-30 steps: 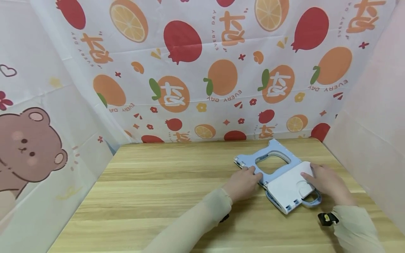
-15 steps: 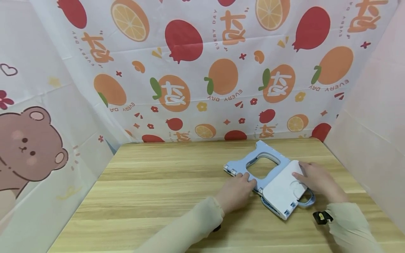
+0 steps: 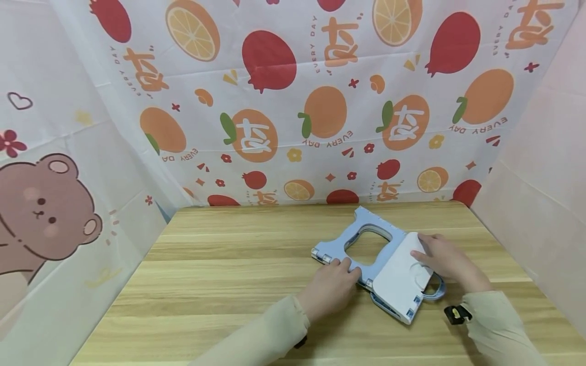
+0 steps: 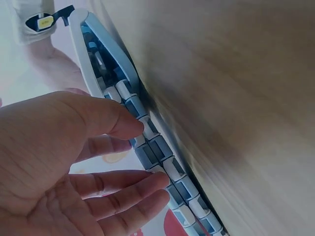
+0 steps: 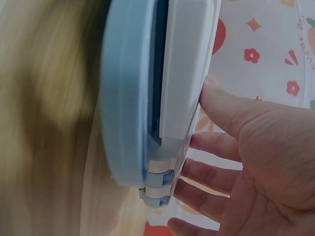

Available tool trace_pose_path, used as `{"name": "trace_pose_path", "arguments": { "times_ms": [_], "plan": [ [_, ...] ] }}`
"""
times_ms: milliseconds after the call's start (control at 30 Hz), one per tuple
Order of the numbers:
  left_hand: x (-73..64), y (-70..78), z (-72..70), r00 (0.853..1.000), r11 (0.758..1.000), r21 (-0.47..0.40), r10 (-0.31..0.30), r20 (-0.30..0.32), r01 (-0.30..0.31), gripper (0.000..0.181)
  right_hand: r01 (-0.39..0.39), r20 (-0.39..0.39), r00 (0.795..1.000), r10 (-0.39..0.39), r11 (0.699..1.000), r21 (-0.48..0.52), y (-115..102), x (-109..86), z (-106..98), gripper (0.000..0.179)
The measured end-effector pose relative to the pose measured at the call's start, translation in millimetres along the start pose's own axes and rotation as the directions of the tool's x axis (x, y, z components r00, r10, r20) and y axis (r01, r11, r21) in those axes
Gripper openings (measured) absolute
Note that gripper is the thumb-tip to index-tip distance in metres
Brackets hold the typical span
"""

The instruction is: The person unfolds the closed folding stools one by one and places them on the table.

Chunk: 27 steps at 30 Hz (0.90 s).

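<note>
A folded plastic step stool (image 3: 333, 248) lies on the wooden table, slanted toward the near right. Its blue panel has a large opening, and a white panel (image 3: 397, 279) covers the nearer part. My left hand (image 3: 330, 285) touches the stool's near long edge. In the left wrist view its thumb and fingertips rest along the hinge knuckles (image 4: 156, 150). My right hand (image 3: 450, 262) touches the far right edge of the white panel. The right wrist view shows its thumb (image 5: 221, 105) against that panel, the fingers extended beside it. A blue loop handle (image 3: 438, 291) sticks out near the right hand.
The wood-grain table (image 3: 206, 284) stretches away to the left of the stool. A fruit-print curtain (image 3: 293, 101) hangs at the table's back edge, with pale cloth sides (image 3: 545, 168) left and right. A black strap device (image 3: 457, 314) sits on the right wrist.
Both hands and the stool have slid together to the left and slightly toward me across the table. The stool stays folded, and the hands keep roughly the same contact places.
</note>
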<state>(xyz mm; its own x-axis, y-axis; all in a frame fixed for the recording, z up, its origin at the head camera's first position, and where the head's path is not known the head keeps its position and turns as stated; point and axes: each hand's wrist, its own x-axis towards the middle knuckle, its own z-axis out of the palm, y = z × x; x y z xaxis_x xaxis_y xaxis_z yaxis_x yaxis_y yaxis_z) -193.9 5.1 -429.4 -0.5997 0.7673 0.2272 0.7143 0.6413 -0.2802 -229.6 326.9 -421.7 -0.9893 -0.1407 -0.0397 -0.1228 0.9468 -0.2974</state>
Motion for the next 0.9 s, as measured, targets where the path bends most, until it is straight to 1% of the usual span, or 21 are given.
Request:
{"name": "trace_pose_path", "arguments": {
  "times_ms": [167,333,433,533,633,700,767,833,900],
  "plan": [
    [-11.1,-1.0,-5.7,1.0,1.0,-0.009,-0.009,0.027,0.009,0.018,0.009,0.014,1.0,-0.009,1.0,0.018,-10.6,2.2,1.9,0.074],
    [-23.1,-4.0,-8.7,1.0,1.0,-0.007,-0.015,0.005,0.015,0.016,0.018,0.015,1.0,-0.018,1.0,0.023,-22.4,6.4,5.3,0.073],
    [-30.4,-7.2,-11.3,1.0,1.0,-0.01,-0.021,0.005,0.021,0.014,0.031,0.017,0.999,-0.032,0.999,0.032,-31.6,8.9,6.7,0.073],
    [-37.4,-10.5,-14.9,1.0,0.999,-0.025,-0.023,0.016,0.023,0.011,0.058,0.022,0.998,-0.059,0.997,0.051,-39.9,11.6,9.6,0.072],
    [-43.9,-13.0,-18.4,0.999,0.998,-0.062,-0.027,0.028,0.028,0.006,0.082,0.027,0.996,-0.084,0.994,0.072,-47.2,14.0,12.4,0.071],
    [-47.6,-14.4,-20.2,0.999,0.995,-0.087,-0.034,0.04,0.038,0.007,0.096,0.027,0.995,-0.098,0.992,0.085,-51.3,15.5,13.8,0.07],
    [-51.2,-15.2,-22.1,0.998,0.994,-0.096,-0.039,0.051,0.044,0.008,0.114,0.024,0.993,-0.116,0.989,0.091,-55.7,17.0,14.8,0.069],
    [-55.1,-15.6,-24.3,0.998,0.994,-0.095,-0.041,0.047,0.045,0.01,0.136,0.022,0.99,-0.139,0.986,0.094,-59.8,18.5,16.0,0.069],
    [-59.1,-15.8,-25.8,0.999,0.996,-0.085,-0.038,0.03,0.041,0.011,0.151,0.022,0.988,-0.153,0.984,0.099,-64.3,19.7,16.6,0.068]
  ]
}}
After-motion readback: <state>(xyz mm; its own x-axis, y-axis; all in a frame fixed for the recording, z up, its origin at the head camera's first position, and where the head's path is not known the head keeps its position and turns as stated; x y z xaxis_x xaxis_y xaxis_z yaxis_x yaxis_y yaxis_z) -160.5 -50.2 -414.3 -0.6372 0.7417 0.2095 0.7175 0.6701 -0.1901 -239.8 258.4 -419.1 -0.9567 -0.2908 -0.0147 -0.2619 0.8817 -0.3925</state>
